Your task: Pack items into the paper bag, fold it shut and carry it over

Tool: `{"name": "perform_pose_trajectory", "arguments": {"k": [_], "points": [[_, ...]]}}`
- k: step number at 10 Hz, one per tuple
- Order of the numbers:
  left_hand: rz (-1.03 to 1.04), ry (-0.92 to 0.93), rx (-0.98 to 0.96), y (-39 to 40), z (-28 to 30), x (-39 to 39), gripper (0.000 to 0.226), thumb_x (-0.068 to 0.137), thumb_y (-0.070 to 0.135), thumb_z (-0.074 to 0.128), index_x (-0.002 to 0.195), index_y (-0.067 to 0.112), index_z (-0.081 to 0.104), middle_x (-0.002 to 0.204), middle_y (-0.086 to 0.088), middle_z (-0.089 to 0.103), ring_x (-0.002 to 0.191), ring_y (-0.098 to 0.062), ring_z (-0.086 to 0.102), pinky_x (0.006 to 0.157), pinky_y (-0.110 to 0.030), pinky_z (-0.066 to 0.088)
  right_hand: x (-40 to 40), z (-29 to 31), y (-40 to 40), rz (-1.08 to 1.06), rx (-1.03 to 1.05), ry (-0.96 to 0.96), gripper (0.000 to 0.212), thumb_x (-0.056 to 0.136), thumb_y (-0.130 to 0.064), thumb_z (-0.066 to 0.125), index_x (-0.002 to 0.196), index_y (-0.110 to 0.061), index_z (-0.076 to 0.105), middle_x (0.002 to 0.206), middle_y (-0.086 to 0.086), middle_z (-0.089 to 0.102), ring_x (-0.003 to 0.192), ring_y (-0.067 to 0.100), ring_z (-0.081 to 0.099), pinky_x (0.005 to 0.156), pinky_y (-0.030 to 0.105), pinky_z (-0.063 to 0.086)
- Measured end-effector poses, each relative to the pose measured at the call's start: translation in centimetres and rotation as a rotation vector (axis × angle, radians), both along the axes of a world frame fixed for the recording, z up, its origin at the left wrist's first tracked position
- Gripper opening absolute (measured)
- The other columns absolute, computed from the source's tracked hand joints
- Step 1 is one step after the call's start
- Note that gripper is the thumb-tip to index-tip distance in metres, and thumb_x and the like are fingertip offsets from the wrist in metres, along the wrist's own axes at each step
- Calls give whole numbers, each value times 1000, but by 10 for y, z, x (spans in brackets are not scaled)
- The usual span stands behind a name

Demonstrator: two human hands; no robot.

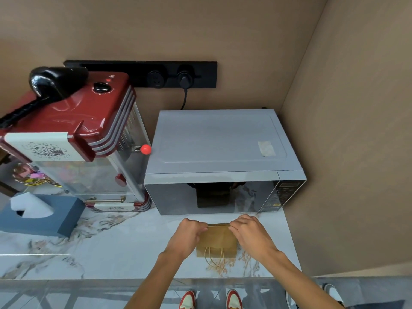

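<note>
We are pinching the far top edge of the paper bag with both hands, left hand and right hand at opposite ends. The bag is standing on the marble counter, just in front of the microwave, its twine handles dangling toward us.

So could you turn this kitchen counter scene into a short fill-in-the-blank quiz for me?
1. Both bare hands, left hand and right hand, grip the top edge of the brown paper ____.
2. The bag's string handles trail toward the ____ edge of the white marble counter.
3. Directly behind the bag stands a grey ____.

Missing words: bag; front; microwave
</note>
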State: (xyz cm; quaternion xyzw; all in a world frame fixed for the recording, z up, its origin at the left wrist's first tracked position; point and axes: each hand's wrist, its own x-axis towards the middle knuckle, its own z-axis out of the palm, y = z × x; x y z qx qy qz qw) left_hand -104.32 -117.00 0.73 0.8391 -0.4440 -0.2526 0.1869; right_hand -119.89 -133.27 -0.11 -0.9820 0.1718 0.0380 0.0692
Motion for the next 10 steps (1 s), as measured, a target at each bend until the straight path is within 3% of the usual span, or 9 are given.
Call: {"name": "perform_pose_trajectory", "arguments": {"k": [1, 2, 3, 4, 7, 8, 9, 10], "points": [[-27, -29, 13, 0, 4, -1, 30, 104, 16, 43, 76, 17, 52, 74, -5, 50, 69, -21, 45, 63, -28, 36, 2, 5, 1, 6, -10, -29, 34, 108, -29, 36, 119, -20, 67, 117, -5, 71, 120, 16, 53, 105, 28, 38], [-38, -39, -3, 0, 4, 0, 27, 106, 20, 42, 94, 15, 66, 86, -3, 64, 78, -20, 57, 74, -28, 48, 2, 7, 3, 2, -11, -36, 32, 107, -27, 38, 118, -20, 67, 116, -6, 71, 118, 16, 54, 104, 27, 38], [-57, -40, -18, 0, 5, 0, 30, 106, 22, 40, 106, 16, 69, 102, -5, 72, 92, -22, 65, 86, -33, 54, 2, 6, 6, 5, -8, -22, 25, 103, -16, 46, 116, -20, 68, 113, -5, 72, 116, 16, 55, 103, 26, 40], [-65, -51, -42, 0, 3, -3, 31, 106, 26, 40, 112, 18, 69, 110, -3, 72, 99, -20, 66, 91, -32, 54, 2, 5, 9, 11, -11, -7, 23, 101, -13, 49, 114, -17, 68, 111, -3, 72, 114, 18, 57, 101, 27, 43], [-59, -245, -226, 6, -10, -11, 32, 103, 32, 45, 122, 27, 70, 123, 7, 71, 118, -13, 58, 104, -27, 45, -3, 6, 16, -83, -29, -199, 23, 95, -32, 61, 104, -16, 74, 100, -2, 74, 98, 19, 66, 88, 34, 54], [0, -347, -289, 7, -14, -16, 25, 98, 29, 57, 119, 28, 72, 123, 5, 71, 117, -19, 62, 101, -35, 51, -6, 1, 19, -118, -57, -236, 29, 95, -37, 61, 113, -17, 71, 113, -3, 71, 106, 19, 65, 92, 35, 54], [41, -443, -353, 7, -13, -22, 26, 97, 34, 57, 120, 31, 68, 128, 1, 67, 118, -24, 62, 99, -41, 53, -8, 4, 25, -149, -59, -241, 39, 100, -42, 48, 126, -17, 64, 130, 0, 64, 120, 20, 59, 102, 38, 49], [110, -531, -346, 5, -17, -24, 35, 98, 42, 49, 132, 37, 57, 146, 0, 55, 132, -23, 50, 108, -44, 39, -7, 1, 28, -171, -83, -239, 51, 103, -45, 36, 143, -17, 50, 153, 2, 47, 138, 21, 44, 113, 42, 37]]}}
